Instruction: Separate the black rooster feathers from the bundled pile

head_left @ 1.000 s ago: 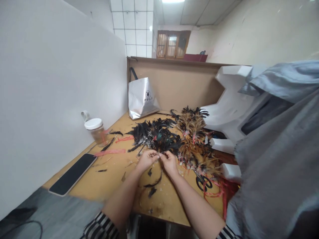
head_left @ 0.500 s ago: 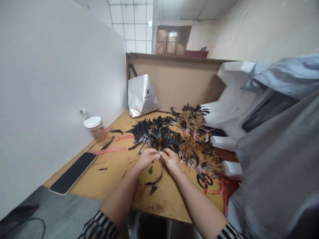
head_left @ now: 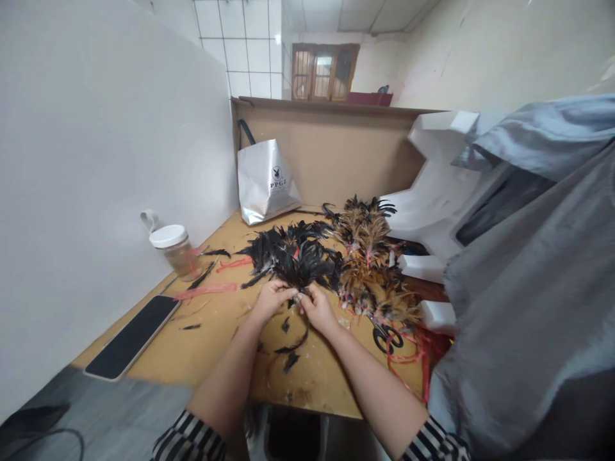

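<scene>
My left hand [head_left: 271,299] and my right hand [head_left: 316,307] meet at the middle of the table, fingertips pinched together. Between them they grip the base of a bunch of black feathers [head_left: 302,267], which fans out away from me. Just behind it lies a pile of black feathers [head_left: 266,250]. Brown feather bunches [head_left: 369,291], some tied with red strips, lie to the right of my right hand. A few loose dark feathers [head_left: 291,362] are scattered on the table below my hands.
Black-handled scissors [head_left: 387,338] lie at the right beside tangled red plastic strips [head_left: 419,358]. At the left are a phone [head_left: 134,338], a white-lidded jar [head_left: 177,253] and a flat red strip [head_left: 209,291]. A silver bag [head_left: 266,182] stands at the back; grey cloth [head_left: 528,288] hangs at right.
The bunch in my hands now shows as a fuller, upright black fan. My hands stay pinched together at its base. The whole view has shifted slightly.
</scene>
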